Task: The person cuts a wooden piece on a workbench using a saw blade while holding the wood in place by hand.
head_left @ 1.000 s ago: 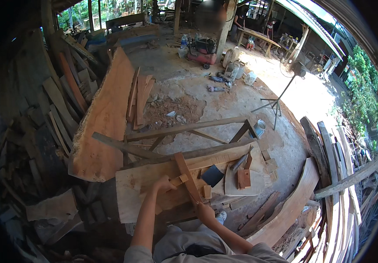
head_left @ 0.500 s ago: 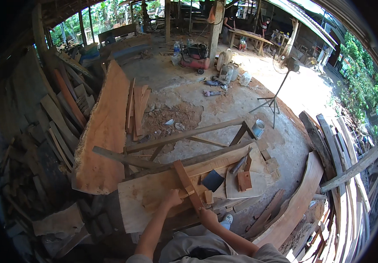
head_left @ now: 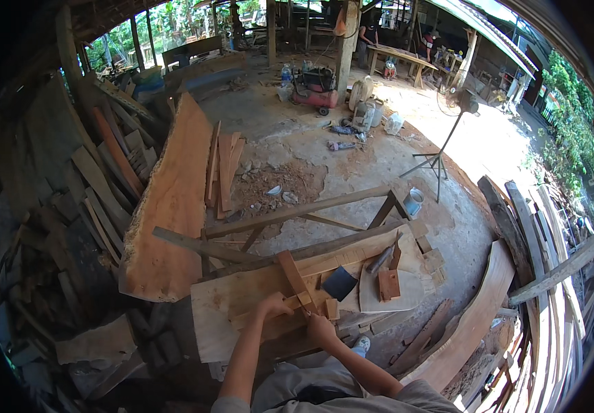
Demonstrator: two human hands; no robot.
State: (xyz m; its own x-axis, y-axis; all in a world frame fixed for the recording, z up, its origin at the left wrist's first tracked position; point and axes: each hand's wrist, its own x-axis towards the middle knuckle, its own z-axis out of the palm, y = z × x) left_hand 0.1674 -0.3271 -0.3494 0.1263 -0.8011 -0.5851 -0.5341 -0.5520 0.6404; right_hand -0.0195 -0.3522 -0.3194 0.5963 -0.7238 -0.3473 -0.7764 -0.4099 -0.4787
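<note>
A narrow reddish-brown board (head_left: 290,270) lies aslant on a pale wooden slab (head_left: 213,306) in front of me. My left hand (head_left: 273,305) is closed round a light wooden piece (head_left: 302,299) that crosses the board. Close by on the right, my right hand (head_left: 319,330) is closed at the board's near end; what its fingers hold is too small to make out. A small wood block (head_left: 332,309) sits just right of the board. Beyond it lie a dark square sheet (head_left: 339,283), a reddish block with a hole (head_left: 388,284) and a dark slender tool (head_left: 381,260).
A timber frame (head_left: 297,212) stands behind the slab. A large live-edge plank (head_left: 173,206) leans at left; stacked boards (head_left: 545,275) fill the right. Farther off are a standing fan (head_left: 467,102), a metal can (head_left: 413,201), a red compressor (head_left: 314,93) and two people by a bench (head_left: 403,55).
My right hand has moved up along the board, closer to my left hand. The whole view has shifted slightly, so the scene sits a little farther right.
</note>
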